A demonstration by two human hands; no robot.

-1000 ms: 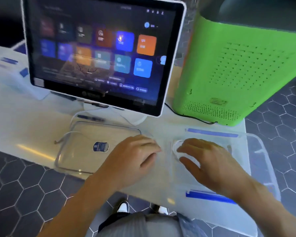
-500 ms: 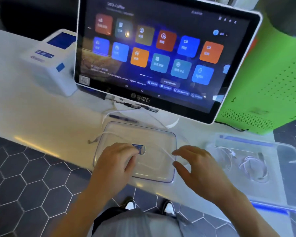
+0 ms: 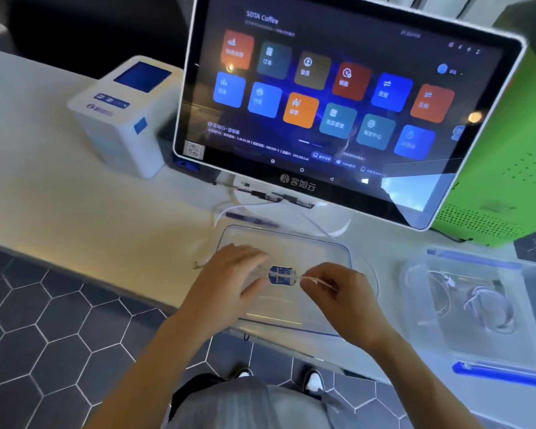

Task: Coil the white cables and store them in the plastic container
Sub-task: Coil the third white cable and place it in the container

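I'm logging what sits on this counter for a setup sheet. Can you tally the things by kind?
Touchscreen monitor: 1
White printer box: 1
Green machine: 1
Clear lid: 1
Plastic container: 1
Loose white cable, pinched by the right hand: 1
Coiled cables in the container, blurred: at least 2
Total: at least 8

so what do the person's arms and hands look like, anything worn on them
Both forearms are bare up to the frame edge, with no sleeves in view. The left hand and right hand wear no gloves, and no rings, watch or bands are visible.
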